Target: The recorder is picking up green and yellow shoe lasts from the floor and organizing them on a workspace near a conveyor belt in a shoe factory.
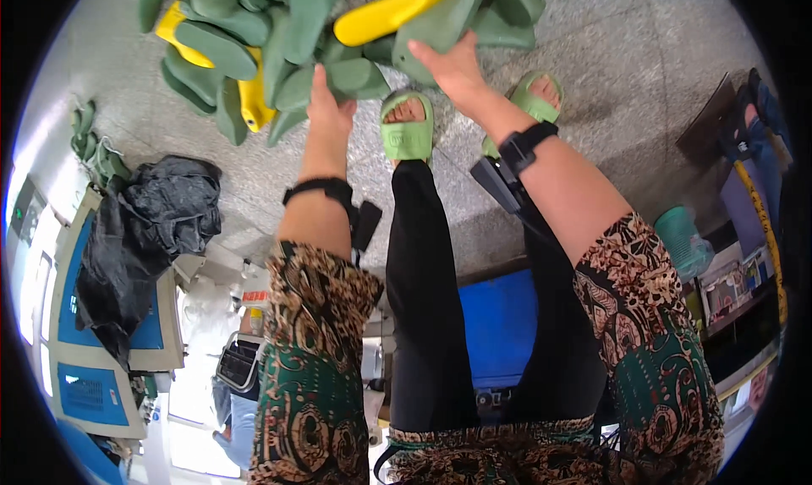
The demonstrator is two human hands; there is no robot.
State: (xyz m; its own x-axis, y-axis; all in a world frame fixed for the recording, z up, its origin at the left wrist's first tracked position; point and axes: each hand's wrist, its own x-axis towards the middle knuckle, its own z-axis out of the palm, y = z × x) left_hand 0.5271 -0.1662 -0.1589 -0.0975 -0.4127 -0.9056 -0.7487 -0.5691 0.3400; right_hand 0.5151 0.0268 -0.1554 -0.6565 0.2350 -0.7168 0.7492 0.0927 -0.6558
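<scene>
A heap of green plastic shoe lasts, a few with yellow parts, covers the floor ahead of me. My left hand grips a green last at the near edge of the heap; some fingers are hidden. To its right, my right hand is closed round another green last, thumb on one side and fingers on the other. Just beyond that one lies a yellow last. Both wrists carry black straps with small dark devices.
My feet in light green slippers stand close to the heap. Left, black plastic sheeting drapes over a blue and beige machine, near more green lasts. Behind my legs is a blue panel. A teal basket stands right.
</scene>
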